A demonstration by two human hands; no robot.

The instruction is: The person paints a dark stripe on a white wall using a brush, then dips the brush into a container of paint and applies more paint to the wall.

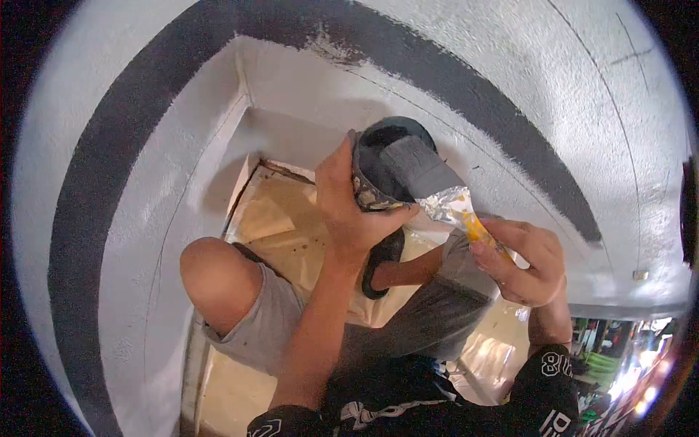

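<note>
My left hand is wrapped round a paint cup with dark grey paint inside and smears on its outer wall. The cup tilts, its mouth facing up toward me. In my right hand is a paintbrush with a yellow handle and foil-like silver wrapping above it. Its wide bristles are coated dark grey and lie across the cup's mouth, overlapping the rim in this view. My right fingers pinch the handle close to the wrapping.
A dark grey painted band curves over the white wall, with thin drawn lines beside it. Tan sheeting covers the floor below. My bent knee and dark shoe are close under the cup. Cluttered items stand at lower right.
</note>
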